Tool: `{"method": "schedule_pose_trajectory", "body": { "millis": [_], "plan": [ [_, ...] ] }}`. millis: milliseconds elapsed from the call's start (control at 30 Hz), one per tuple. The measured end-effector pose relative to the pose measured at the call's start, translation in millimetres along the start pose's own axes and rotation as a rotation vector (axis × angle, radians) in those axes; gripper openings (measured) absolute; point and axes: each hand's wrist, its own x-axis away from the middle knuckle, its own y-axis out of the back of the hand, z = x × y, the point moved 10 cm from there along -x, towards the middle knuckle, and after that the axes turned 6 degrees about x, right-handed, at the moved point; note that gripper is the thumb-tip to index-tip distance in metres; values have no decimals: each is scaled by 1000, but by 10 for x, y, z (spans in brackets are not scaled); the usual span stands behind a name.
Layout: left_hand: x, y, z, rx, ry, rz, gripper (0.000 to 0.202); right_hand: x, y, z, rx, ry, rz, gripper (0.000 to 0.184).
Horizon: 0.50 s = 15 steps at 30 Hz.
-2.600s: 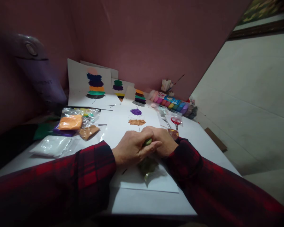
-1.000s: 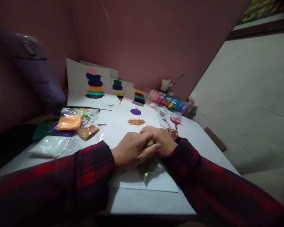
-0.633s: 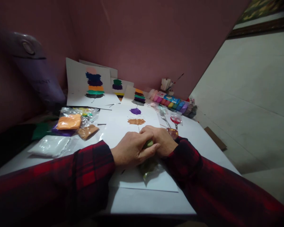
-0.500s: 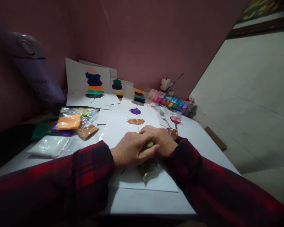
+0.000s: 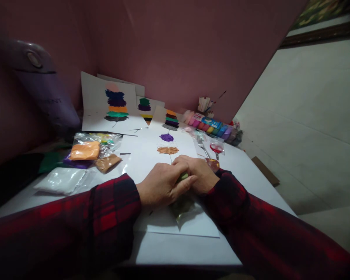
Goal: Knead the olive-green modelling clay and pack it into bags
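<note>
My left hand (image 5: 160,183) and my right hand (image 5: 203,175) are pressed together over the paper, fingers wrapped round a lump of green clay (image 5: 183,176). Only a small bit of the clay shows between the thumbs and fingers. Beneath my hands lies a clear bag (image 5: 181,213) with dark green contents. The white sheet (image 5: 142,151) under them carries a purple clay patch (image 5: 166,137) and, nearer me, a ridged orange-brown clay patch (image 5: 167,150) with a thin line running down from it.
On the left lie bagged orange clay (image 5: 85,151), brown clay (image 5: 107,162) and white clay (image 5: 61,181). Sheets with coloured clay bands (image 5: 93,101) lean at the back. A fork (image 5: 202,144), a red piece (image 5: 216,147) and a multicolour clay pack (image 5: 211,126) sit right. A purple bottle-like container (image 5: 51,93) stands left.
Less of the green clay shows between my hands, as the fingers and thumb have shifted slightly over it. The things on the table have not moved.
</note>
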Motion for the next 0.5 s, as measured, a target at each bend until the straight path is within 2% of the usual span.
{"method": "schedule_pose_trajectory", "body": {
  "millis": [333,500],
  "plan": [
    [0,66,36,100,37,-72,24,3,20,23,92,-2,-39,10],
    [-6,86,28,133,36,-88,26,5,6,11,148,-27,-15,10]
  ]
}}
